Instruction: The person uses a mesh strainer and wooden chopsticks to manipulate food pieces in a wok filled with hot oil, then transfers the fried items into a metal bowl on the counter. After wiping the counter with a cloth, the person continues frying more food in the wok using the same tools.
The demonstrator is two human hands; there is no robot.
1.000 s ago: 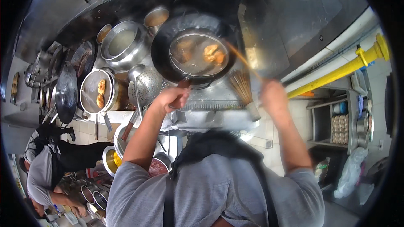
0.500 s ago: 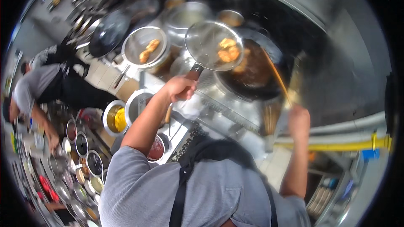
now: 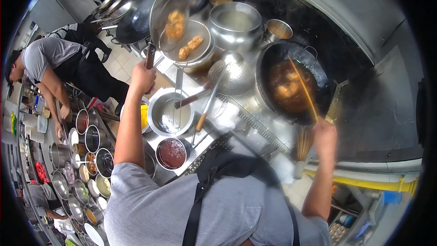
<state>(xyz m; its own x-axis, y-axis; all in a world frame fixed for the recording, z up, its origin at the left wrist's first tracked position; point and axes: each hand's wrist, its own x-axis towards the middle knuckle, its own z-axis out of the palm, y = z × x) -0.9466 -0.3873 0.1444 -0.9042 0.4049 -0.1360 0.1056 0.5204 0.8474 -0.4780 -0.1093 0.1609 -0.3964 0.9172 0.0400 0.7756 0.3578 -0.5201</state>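
Well outstretched, left hand [image 3: 143, 76] gripping tilted strainer [image 3: 163, 16], right hand [image 3: 325, 135] curled round stick [image 3: 302, 83]

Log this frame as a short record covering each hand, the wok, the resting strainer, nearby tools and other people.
Left hand: grips the handle of a tilted mesh strainer holding golden pieces
Right hand: holds a long thin wooden stick, reaching over the wok
Wok: contains brown liquid and more pieces
Resting strainer: on a pot, holding browned pieces
Nearby tools: perforated ladle; bristle brush
Other people: grey-shirted person, left, bending over containers
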